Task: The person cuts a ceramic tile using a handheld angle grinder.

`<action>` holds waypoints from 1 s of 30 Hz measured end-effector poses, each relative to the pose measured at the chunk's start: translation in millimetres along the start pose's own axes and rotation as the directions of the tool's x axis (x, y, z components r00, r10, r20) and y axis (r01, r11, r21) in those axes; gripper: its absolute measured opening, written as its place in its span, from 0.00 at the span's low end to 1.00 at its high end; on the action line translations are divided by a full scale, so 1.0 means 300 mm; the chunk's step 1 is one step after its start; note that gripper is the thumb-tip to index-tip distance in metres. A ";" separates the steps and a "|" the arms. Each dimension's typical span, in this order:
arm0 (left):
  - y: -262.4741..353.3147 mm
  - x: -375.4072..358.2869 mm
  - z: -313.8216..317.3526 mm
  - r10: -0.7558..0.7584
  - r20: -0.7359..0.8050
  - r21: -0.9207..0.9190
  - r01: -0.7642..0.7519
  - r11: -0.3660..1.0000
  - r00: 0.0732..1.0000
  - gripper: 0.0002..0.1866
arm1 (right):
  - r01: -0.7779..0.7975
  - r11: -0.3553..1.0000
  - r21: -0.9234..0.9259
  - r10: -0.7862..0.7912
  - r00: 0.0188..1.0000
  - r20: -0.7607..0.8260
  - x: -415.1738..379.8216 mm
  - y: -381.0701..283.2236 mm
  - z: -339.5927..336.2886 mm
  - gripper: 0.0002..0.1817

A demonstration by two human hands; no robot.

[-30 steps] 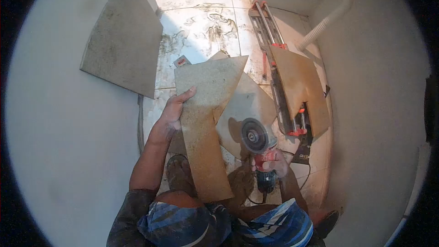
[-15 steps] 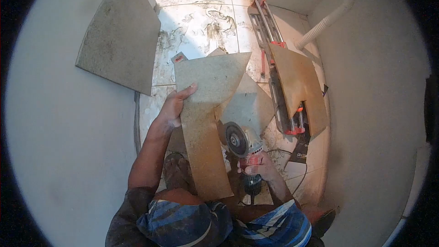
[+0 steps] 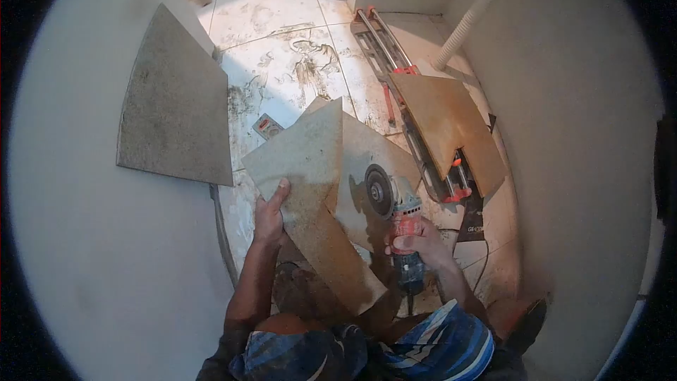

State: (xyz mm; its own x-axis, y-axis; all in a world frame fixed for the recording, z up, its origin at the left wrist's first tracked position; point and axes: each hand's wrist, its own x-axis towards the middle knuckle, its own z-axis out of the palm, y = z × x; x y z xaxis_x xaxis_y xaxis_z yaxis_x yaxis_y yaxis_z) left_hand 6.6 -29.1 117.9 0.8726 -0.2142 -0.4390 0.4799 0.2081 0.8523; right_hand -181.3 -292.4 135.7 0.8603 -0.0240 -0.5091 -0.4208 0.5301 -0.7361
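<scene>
So over on the far left there's a big grey slab (image 3: pixel 176 109) up against the wall. Next comes the left hand (image 3: pixel 270 215), clamped on the left edge of a notched tile (image 3: pixel 303 169), thumb pressed on the top face and the fingers mostly tucked out of sight underneath. The tile sits tilted just right of that hand, with its wide end pointing away and its narrow end running back toward the knees; the notch is on its right side. Past its far end there's a little grey box (image 3: pixel 268 127) on the floor, and another tile (image 3: pixel 377 152) lies partly under it. Then you've got the right hand (image 3: pixel 423 243), closed around the red body of an angle grinder (image 3: pixel 405 229), thumb across the top. The disc (image 3: pixel 379 191) is up and facing left, near the notched tile but apart from it. Further right, a brown tile (image 3: pixel 455 123) lies across a rail tile cutter (image 3: pixel 384 42), with a ribbed hose (image 3: pixel 469 25) beyond.
</scene>
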 end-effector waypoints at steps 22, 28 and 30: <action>-0.152 0.009 -0.010 -0.010 0.053 -0.272 0.024 0.962 0.999 0.22 | -0.012 0.997 -0.071 0.011 1.000 -0.009 0.102 0.062 0.078 0.27; -0.227 0.057 -0.062 0.018 0.103 -0.331 0.017 0.943 0.994 0.20 | -0.047 0.998 -0.050 0.046 0.999 -0.019 0.121 0.085 0.085 0.29; -0.213 0.047 -0.047 0.024 0.115 -0.343 0.017 0.939 0.993 0.20 | -0.045 0.996 -0.082 0.044 0.999 -0.015 0.119 0.073 0.094 0.30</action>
State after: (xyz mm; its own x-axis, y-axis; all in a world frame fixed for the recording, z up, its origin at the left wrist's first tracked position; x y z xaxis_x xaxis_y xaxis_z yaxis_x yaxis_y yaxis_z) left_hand -10.4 -32.2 53.2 0.8674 -0.3176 -0.3830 0.4971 0.5193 0.6951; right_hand -151.7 -257.7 113.8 0.8366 -0.0132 -0.5477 -0.4815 0.4591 -0.7466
